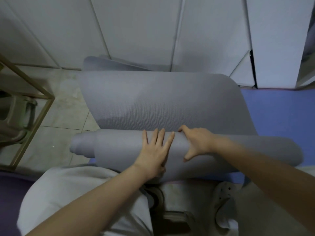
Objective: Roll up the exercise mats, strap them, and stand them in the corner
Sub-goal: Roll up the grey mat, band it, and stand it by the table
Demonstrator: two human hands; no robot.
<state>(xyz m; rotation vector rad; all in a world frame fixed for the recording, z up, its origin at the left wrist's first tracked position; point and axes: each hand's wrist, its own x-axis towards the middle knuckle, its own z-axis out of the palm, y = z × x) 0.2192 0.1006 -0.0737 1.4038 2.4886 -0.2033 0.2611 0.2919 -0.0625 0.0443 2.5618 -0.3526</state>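
Grey mat [162, 99] half rolled. Roll [119, 147] lies left-to-right across floor, just ahead of knees; flat part runs away toward wall panels [136, 31]. Left hand [156, 150] flat on roll, fingers straight, spread, pressing. Right hand [196, 142] just beside it, fingers hooked over far side, thumb splayed near side, gripping roll. Foam, fine ribbed texture, rounded corners. Right end on blue mat [276, 113], left end over tiles [56, 133].

The exercise mat [162, 99] stretches ahead to the wall panels [136, 31], its near end a roll [119, 147] lying crosswise. On the roll, left hand [155, 150] just beside right hand [196, 142]. A second mat [272, 113] lies under it, showing right; a metal frame [25, 99] stands left
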